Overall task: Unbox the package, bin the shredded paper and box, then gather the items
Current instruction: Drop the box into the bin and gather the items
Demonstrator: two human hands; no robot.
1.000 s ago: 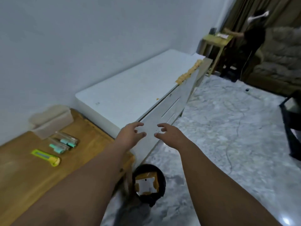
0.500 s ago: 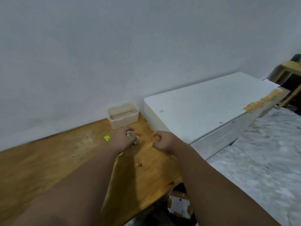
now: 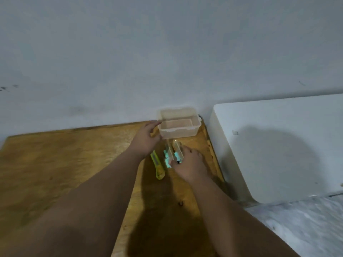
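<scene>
— Clear-packed items with mint-green ends (image 3: 173, 154), two slim packets side by side, lying flat on the brown wooden worktop (image 3: 55, 160), just in front of the translucent lidded plastic container (image 3: 179, 127). Seen from the head camera only.

— And the hands?

— Right hand (image 3: 189, 166) resting on the near ends of the packets, fingertips (image 3: 184, 150) touching the right-hand one, fingers spread rather than curled; not clamped round anything, as far as can be told. Left hand (image 3: 146, 140) flat and loose, fingers apart, reaching to the container's left corner, fingertips touching or almost touching its rim. Hard to say which.

— Anything else on the worktop?

— Yellow-green utility knife (image 3: 157, 166), lying lengthways just left of the packets, its far end hidden under the left wrist. Container standing upright against the pale grey wall (image 3: 167, 52), lid raised at the back, nothing visible inside through the cloudy plastic.

— To the right?

— White rounded-corner cabinet top (image 3: 278, 145), butted close beside the worktop's right edge, a little higher. Grey marbled floor (image 3: 306, 219) showing at the lower right. Both bare forearms stretching in from the bottom of the frame, casting a dark shadow across the wood between them. Picture somewhat blurred, so no print on the packets legible.
</scene>
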